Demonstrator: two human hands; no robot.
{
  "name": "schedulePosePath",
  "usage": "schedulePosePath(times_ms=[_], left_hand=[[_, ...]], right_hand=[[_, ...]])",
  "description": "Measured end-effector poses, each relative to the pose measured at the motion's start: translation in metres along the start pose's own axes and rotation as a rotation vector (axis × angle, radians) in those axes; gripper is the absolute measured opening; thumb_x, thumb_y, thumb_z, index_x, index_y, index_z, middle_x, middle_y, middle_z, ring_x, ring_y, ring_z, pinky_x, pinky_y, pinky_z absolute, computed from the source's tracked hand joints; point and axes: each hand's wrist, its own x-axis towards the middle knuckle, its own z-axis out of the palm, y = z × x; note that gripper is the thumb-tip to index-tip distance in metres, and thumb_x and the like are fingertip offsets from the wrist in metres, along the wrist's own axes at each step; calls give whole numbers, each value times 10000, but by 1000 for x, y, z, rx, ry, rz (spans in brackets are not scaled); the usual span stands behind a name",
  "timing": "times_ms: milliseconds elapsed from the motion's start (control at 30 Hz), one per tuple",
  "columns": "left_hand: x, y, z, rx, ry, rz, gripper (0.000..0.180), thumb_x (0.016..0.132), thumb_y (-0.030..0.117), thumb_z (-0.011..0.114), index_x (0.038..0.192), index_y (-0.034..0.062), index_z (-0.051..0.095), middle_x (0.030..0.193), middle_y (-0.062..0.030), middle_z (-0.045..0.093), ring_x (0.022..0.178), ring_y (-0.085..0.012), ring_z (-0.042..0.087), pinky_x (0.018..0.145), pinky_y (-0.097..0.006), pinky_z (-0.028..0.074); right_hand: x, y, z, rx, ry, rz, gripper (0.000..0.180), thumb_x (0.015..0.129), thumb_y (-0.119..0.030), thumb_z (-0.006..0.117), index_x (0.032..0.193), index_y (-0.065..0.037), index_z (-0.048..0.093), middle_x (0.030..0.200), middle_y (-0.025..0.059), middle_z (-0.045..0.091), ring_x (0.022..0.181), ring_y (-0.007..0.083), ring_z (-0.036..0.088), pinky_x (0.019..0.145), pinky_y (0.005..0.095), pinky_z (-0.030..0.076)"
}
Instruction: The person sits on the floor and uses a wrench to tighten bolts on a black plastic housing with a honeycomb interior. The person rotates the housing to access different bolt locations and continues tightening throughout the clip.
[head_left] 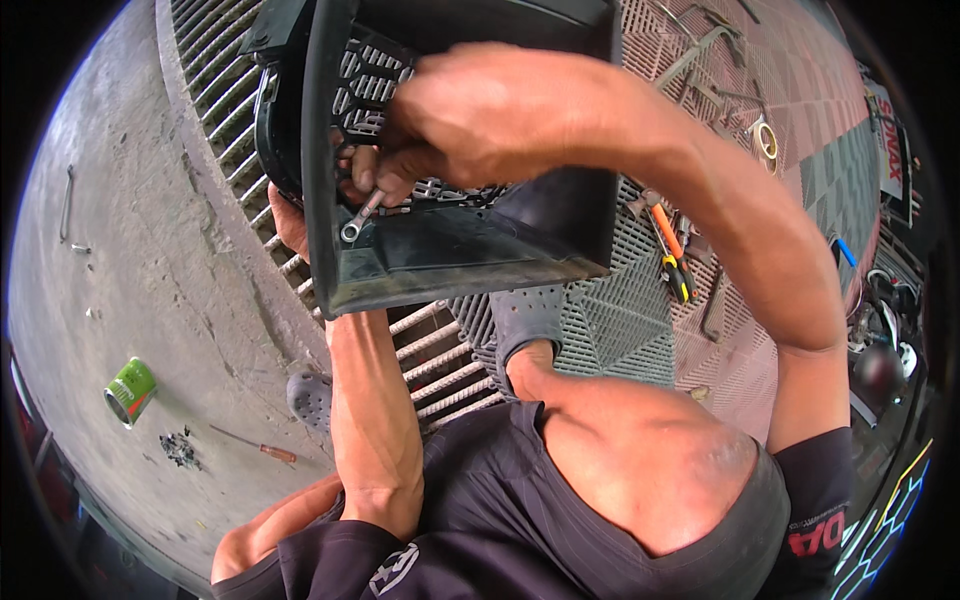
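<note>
A black plastic housing (470,285), box-shaped with an open front and a honeycomb-like mesh inside, is tilted up in front of me. My right hand (440,120) reaches over its upper right edge into the opening. Its fingers are closed on a ratchet wrench (367,210), whose ring end points down and left near the inner left wall. From below, my left arm passes behind the housing; part of my left hand (288,225) shows at its left side, holding it. Most of the left fingers are hidden.
Grey and red floor tiles lie right, with an orange-handled tool (665,232), a yellow-black handle (679,279), and a tape roll (766,142). A metal grate (440,355) runs underneath. On concrete left are a green can (131,391), a screwdriver (275,452), and a wrench (67,205).
</note>
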Motion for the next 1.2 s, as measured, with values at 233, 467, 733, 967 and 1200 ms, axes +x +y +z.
schedulePosePath(times_ms=[233,467,733,967,1200], left_hand=[[0,-7,25,-3,-115,-4,762,1032,698,606,1340,4,664,931,-141,639,1050,-299,465,753,-408,484],[0,-11,41,-41,-69,-53,798,1010,739,626,1308,0,679,910,-121,644,1068,-303,482,747,-358,489],[2,2,11,118,35,-23,738,1015,715,597,1251,29,736,910,-88,702,796,-196,621,677,-326,527],[-3,-1,36,140,116,1,724,1011,710,602,1197,33,778,969,-68,753,759,-160,626,650,-304,499],[-5,-8,21,64,161,55,797,1006,750,575,1267,8,702,853,-106,604,783,-229,544,696,-384,484]], right_hand=[[-31,-26,39,416,83,161,446,1107,-379,649,998,32,784,829,266,738,832,471,729,792,541,576],[-42,-8,-18,300,115,50,299,1102,-290,647,1111,-25,784,877,212,747,831,438,721,741,490,555],[-8,-3,-16,59,-27,-73,282,1068,-295,663,1098,-54,805,933,200,780,902,439,738,828,532,579],[8,-17,-36,-45,17,-13,180,945,-171,736,1065,-59,810,942,208,791,936,446,750,862,525,598],[-7,-5,20,226,96,101,334,1049,-330,717,1064,-7,802,904,227,780,906,456,752,853,540,597]])
